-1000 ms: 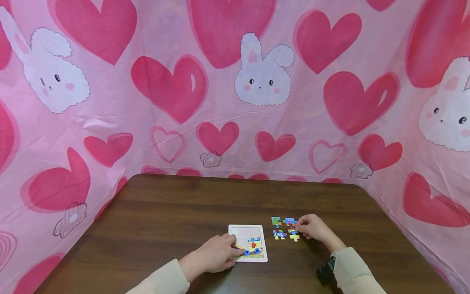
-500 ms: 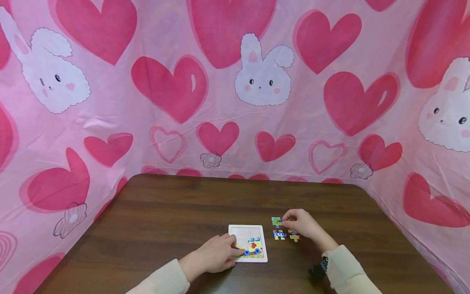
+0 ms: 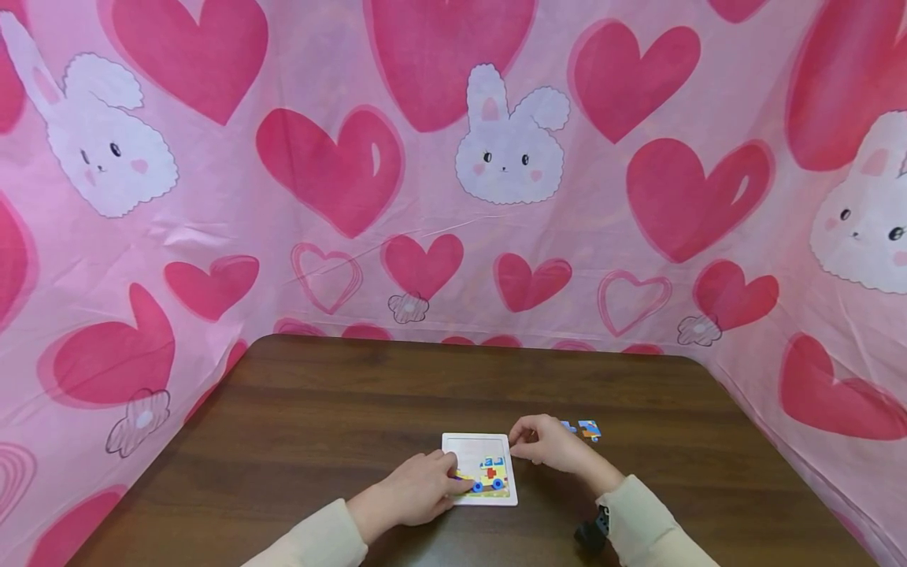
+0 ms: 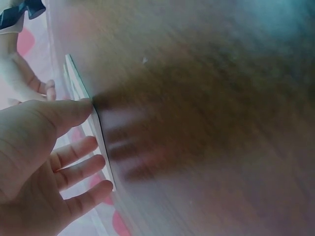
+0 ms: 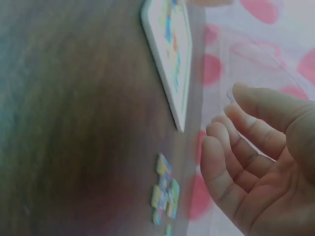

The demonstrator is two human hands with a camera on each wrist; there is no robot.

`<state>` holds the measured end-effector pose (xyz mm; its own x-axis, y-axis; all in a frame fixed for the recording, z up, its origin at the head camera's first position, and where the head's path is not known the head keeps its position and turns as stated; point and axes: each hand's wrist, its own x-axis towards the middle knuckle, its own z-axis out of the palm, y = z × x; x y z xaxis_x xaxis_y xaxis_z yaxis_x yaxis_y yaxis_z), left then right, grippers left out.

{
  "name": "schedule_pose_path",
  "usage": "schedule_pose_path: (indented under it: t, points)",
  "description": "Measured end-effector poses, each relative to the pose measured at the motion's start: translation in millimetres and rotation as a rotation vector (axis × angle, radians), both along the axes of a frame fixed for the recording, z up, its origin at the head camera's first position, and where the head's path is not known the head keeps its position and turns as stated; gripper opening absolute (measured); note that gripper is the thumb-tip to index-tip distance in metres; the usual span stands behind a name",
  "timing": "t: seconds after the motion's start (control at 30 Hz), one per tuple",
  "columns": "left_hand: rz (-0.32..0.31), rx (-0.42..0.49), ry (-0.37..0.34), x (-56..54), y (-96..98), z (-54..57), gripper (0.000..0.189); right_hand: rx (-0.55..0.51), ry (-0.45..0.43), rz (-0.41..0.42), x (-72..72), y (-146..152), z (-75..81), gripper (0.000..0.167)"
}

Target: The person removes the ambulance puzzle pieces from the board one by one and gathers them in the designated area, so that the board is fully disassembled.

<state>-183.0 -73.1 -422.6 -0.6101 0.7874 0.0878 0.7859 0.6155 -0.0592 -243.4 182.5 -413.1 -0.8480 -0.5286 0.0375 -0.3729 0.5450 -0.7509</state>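
Note:
A white-framed jigsaw tray (image 3: 510, 492) lies on the brown table, with part of a yellow vehicle picture assembled in its lower right. My left hand (image 3: 425, 487) rests over the tray's left side. Its thumb and fingers (image 4: 74, 164) reach the rim, fairly straight and spread apart, in the left wrist view. At the tray's right edge, my right hand (image 3: 549, 445) has thumb and forefinger tips together; a thin edge of a puzzle piece (image 5: 230, 95) shows there in the right wrist view, mostly hidden. Behind this hand lies a blue-and-orange puzzle piece (image 3: 590, 429), with another partly covered.
Loose puzzle pieces (image 5: 164, 189) lie together on the table near the tray in the right wrist view. A pink curtain (image 3: 425, 197) printed with hearts and rabbits surrounds the table's back and sides. A black device (image 3: 591, 535) sits on my right wrist.
My right hand has moved left from the loose pieces to the tray's right edge, uncovering pieces on the right and hiding others. The left hand has stayed on the tray.

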Motion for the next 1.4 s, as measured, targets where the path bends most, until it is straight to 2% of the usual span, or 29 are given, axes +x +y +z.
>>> schedule_pose_path:
  t: [0.17,0.33,0.77,1.0,1.4]
  points:
    - [-0.015,0.004,0.024,-0.8,-0.6,-1.1,0.042,0.036,-0.028,0.051,4.1,-9,-4.7,0.01]
    - [-0.022,0.004,0.046,-0.5,-1.1,-0.5,0.041,0.094,0.009,0.096,6.1,-15,-7.1,0.015]
    - [-0.019,0.0,0.042,-1.3,-1.0,-2.0,0.042,0.161,0.081,0.111,8.1,-18,-10.3,0.027]
    - [-0.009,0.001,0.031,-1.2,-0.9,-2.3,0.041,0.2,0.086,0.095,7.4,-21,-10.4,0.031]
    - [0.015,-0.019,0.003,0.2,1.0,0.8,0.042,0.14,0.059,0.135,6.7,-23,-13.7,0.036]
